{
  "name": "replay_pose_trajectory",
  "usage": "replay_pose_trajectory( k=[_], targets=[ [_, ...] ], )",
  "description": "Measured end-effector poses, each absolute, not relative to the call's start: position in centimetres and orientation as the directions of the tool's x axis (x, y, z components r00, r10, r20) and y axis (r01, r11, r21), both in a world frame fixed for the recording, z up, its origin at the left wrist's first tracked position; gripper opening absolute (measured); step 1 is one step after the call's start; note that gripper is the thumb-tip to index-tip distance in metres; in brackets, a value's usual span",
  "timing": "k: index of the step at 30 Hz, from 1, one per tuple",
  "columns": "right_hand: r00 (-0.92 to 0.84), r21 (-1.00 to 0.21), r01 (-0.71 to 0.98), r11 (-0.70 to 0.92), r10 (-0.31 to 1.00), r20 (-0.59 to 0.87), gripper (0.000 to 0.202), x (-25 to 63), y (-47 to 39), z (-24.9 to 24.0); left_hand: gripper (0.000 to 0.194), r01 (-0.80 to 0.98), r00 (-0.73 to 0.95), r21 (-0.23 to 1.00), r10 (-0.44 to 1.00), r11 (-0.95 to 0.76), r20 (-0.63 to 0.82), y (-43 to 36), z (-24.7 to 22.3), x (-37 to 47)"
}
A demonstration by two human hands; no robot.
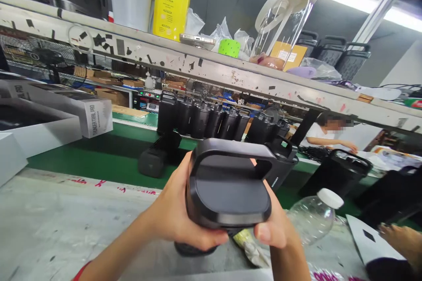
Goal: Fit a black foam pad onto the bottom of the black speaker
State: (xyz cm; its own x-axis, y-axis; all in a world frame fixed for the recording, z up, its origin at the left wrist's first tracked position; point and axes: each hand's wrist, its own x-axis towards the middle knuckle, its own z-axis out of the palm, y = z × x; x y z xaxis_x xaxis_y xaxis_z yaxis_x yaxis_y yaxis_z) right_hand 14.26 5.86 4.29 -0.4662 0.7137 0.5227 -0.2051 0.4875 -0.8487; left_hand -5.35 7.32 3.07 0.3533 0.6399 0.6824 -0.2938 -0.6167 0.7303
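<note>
Between my two hands is a black device with a carry handle (232, 195), its flat oval top tilted towards me and the loop handle standing over it. My left hand (174, 210) wraps round its left side, the thumb lying along the lower front edge. On the opposite side my right hand (278, 221) grips it, thumb at the lower right corner. Most of the fingers are hidden behind the body. Below it, a dark rounded part and a crumpled yellow-white wrapper (250, 248) show on the metal worktop (82, 224).
Several similar black units (201, 118) stand along a green conveyor belt (121, 158); one lies on its side (153, 160). White boxes (95, 116) are at left, a clear bottle (313, 215) at right. A shelf (198, 66) crosses above. One co-worker (323, 134) is beyond; another person's hand (400, 237) is at lower right.
</note>
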Motion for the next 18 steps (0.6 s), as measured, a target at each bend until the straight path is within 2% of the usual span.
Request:
replay_pose_trajectory(
  k=[3, 6, 9, 11, 14, 16, 18],
  targets=[
    [-0.483, -0.870, -0.185, 0.457, 0.729, 0.485, 0.121, 14.8, 5.6, 4.4, 0.092, -0.286, 0.349, 0.722, 0.633, -0.630, 0.691, 7.3, 2.6, -5.1],
    [-0.505, -0.882, -0.123, 0.455, 0.737, 0.450, 0.113, 15.3, 5.6, 4.5, 0.090, -0.262, 0.342, 0.737, 0.654, -0.623, 0.675, 7.5, 2.4, -4.8],
    [-0.509, -0.912, -0.034, 0.408, 0.779, 0.367, 0.098, 16.2, 6.2, 4.5, 0.084, -0.228, 0.391, 0.834, 0.737, -0.502, 0.551, 8.0, 2.3, -4.8],
    [-0.490, -0.917, 0.102, 0.385, 0.822, 0.291, 0.086, 17.0, 6.5, 4.5, 0.079, -0.167, 0.411, 0.896, 0.797, -0.412, 0.443, 8.6, 2.3, -4.9],
    [-0.280, -0.799, 0.490, 0.350, 0.931, 0.236, 0.074, 18.3, 6.3, 4.9, 0.069, -0.029, 0.389, 0.943, 0.865, -0.333, 0.317, 9.8, 2.2, -5.2],
    [-0.056, -0.683, 0.676, 0.277, 0.943, 0.327, 0.075, 19.0, 5.2, 5.5, 0.066, 0.020, 0.389, 0.955, 0.882, -0.296, 0.266, 10.5, 2.0, -5.4],
    [0.110, -0.638, 0.714, 0.287, 0.854, 0.508, 0.068, 19.1, 3.4, 6.4, 0.067, 0.018, 0.414, 0.959, 0.875, -0.282, 0.250, 10.9, 1.8, -5.4]
  ],
)
